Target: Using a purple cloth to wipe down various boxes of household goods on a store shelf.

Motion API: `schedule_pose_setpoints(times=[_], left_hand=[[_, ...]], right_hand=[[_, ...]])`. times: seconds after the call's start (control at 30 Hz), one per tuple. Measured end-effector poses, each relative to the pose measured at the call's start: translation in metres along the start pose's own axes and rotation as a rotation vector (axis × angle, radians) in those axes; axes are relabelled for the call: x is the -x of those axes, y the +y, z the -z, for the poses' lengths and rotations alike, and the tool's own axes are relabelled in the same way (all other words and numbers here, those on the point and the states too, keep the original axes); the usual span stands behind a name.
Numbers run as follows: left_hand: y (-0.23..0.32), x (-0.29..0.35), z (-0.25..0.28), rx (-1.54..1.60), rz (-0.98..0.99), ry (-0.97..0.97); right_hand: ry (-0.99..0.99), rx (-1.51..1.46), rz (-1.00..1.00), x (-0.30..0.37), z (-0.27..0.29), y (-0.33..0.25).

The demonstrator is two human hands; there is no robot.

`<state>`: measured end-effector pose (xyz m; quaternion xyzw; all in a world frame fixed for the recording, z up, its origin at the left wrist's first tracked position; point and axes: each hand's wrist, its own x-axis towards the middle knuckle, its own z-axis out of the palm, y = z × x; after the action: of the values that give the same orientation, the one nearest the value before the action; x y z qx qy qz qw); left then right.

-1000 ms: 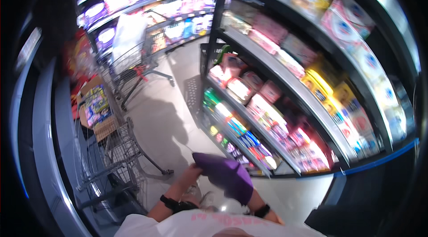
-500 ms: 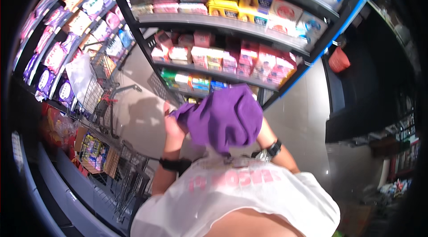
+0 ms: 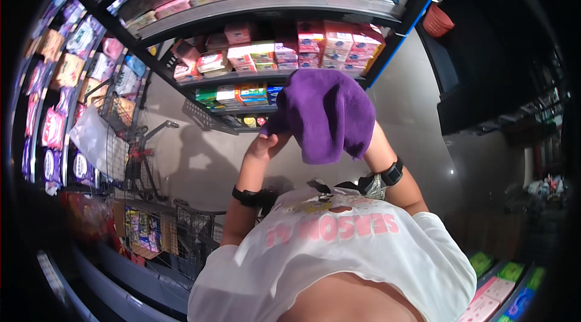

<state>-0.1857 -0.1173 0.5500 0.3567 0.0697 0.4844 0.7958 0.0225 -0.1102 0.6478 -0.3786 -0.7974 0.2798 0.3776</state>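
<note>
A crumpled purple cloth [image 3: 327,116] hangs raised in front of my chest, before the shelf unit. My left hand [image 3: 265,145] pinches the cloth at its lower left corner, thumb and fingers closed on it. Over my right hand the cloth lies draped, hiding the hand and its fingers. Only the right forearm [image 3: 380,151] shows below the cloth's right edge. A dark band [image 3: 247,197] circles the left wrist, and a black watch-like band [image 3: 392,173] the right.
A black shelf unit [image 3: 266,2] holding pink, yellow and white boxes stands ahead. Wire carts [image 3: 115,152] stand at the left beside shelves of packaged goods [image 3: 53,125]. An open carton [image 3: 142,231] holds small packs. A red basket [image 3: 437,21] is at the far right.
The cloth and both hands have risen in the picture, with the cloth shifting slightly right. The view has shifted, so the shelves appear farther up and left. My left hand still grips the cloth.
</note>
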Motion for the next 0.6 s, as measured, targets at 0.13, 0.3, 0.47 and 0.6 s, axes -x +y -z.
schedule_pose_setpoints(times=[0.13, 0.3, 0.47, 0.6], left_hand=[[0.009, 0.000, 0.015, 0.117, 0.048, 0.146], [0.009, -0.003, 0.028, -0.087, 0.158, 0.207], [-0.001, 0.003, 0.048, 0.001, 0.427, 0.406], [-0.011, 0.031, 0.082, -0.547, 0.361, 0.445]], right_hand=[[0.135, -0.816, -0.526, 0.023, 0.032, 0.000], [0.503, -1.466, -0.921, 0.072, 0.025, 0.035], [0.622, -1.452, -1.084, 0.120, 0.010, 0.054], [0.626, -1.446, -1.042, 0.128, -0.009, 0.063]])
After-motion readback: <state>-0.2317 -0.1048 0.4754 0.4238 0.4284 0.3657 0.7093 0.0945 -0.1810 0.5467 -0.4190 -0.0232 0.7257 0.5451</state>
